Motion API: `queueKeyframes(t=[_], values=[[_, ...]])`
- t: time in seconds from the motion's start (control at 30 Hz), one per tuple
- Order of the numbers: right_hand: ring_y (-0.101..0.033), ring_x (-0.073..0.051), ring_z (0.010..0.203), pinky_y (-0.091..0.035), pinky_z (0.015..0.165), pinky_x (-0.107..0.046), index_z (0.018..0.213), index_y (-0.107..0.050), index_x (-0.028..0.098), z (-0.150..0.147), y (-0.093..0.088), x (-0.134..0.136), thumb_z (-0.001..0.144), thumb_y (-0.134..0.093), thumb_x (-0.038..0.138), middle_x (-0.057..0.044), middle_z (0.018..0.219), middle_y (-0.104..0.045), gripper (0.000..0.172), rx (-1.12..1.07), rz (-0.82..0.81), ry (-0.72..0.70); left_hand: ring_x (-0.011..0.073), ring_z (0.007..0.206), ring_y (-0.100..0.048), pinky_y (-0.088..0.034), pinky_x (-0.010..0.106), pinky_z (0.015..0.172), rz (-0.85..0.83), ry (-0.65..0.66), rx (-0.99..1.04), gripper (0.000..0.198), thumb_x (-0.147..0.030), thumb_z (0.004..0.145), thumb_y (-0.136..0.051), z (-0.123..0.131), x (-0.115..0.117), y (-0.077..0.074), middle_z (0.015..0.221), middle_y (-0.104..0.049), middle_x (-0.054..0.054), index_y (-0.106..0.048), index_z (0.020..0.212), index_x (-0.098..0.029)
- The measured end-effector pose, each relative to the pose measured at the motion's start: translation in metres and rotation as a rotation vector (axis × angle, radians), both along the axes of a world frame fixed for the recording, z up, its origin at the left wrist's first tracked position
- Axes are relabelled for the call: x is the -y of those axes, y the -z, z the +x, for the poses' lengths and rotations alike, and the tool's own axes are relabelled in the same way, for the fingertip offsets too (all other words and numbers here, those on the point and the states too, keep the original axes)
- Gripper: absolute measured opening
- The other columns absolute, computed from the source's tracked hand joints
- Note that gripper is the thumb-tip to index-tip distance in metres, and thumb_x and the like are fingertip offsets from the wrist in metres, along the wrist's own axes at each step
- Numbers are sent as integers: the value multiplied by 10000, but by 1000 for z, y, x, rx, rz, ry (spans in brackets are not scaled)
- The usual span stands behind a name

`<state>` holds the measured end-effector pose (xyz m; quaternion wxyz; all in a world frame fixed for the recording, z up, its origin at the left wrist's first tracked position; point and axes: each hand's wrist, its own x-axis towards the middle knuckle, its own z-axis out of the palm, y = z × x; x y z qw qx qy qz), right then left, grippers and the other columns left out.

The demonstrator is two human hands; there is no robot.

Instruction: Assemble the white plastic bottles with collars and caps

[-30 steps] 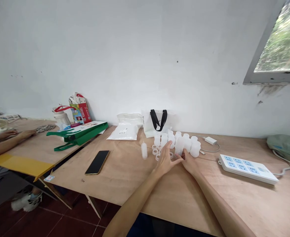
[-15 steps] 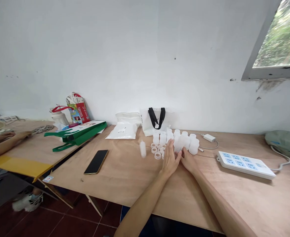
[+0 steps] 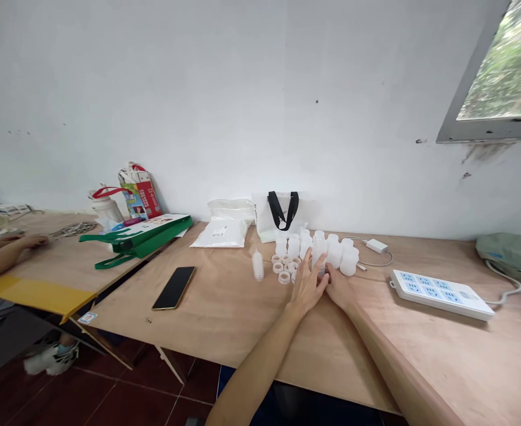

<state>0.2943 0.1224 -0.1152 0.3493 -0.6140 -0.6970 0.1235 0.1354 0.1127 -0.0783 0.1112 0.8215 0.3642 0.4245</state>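
Fingers of right hand (image 3: 337,288) hidden behind left hand (image 3: 308,286): grip cannot be told. Splayed, unclenched left fingers (image 3: 307,266), tips against upright translucent bottle (image 3: 319,247); contact blurred. Bottle stands between both hands' fingertips, at front of bottle cluster (image 3: 343,255). Loose rings (image 3: 281,270) just left of left fingers, nozzle bottle (image 3: 258,265) beyond. Power strip (image 3: 441,294) well right, phone (image 3: 174,288) well left. Co-worker's arm (image 3: 3,255) cut off at frame edge.
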Motion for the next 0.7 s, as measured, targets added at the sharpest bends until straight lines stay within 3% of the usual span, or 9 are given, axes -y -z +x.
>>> queueKeyframes(t=[0.37, 0.7], values=[[-657, -257, 1002, -466, 811, -316, 1220, -508, 232, 2, 4, -2, 892, -519, 211, -88, 1099, -696, 328, 28, 9, -10, 303, 1550, -221, -319, 480, 1229, -88, 14, -28, 592, -331, 1007, -537, -1, 2, -2, 1705, -108, 27, -346, 1565, -374], [-652, -257, 1079, -479, 878, -340, 1244, -493, 221, 3, 6, -4, 873, -515, 186, -100, 1153, -692, 374, 18, 14, -23, 324, 1512, -309, -350, 515, 1205, -92, 1, -82, 597, -292, 995, -553, 0, 2, 0, 1693, -176, 37, -366, 1555, -382]])
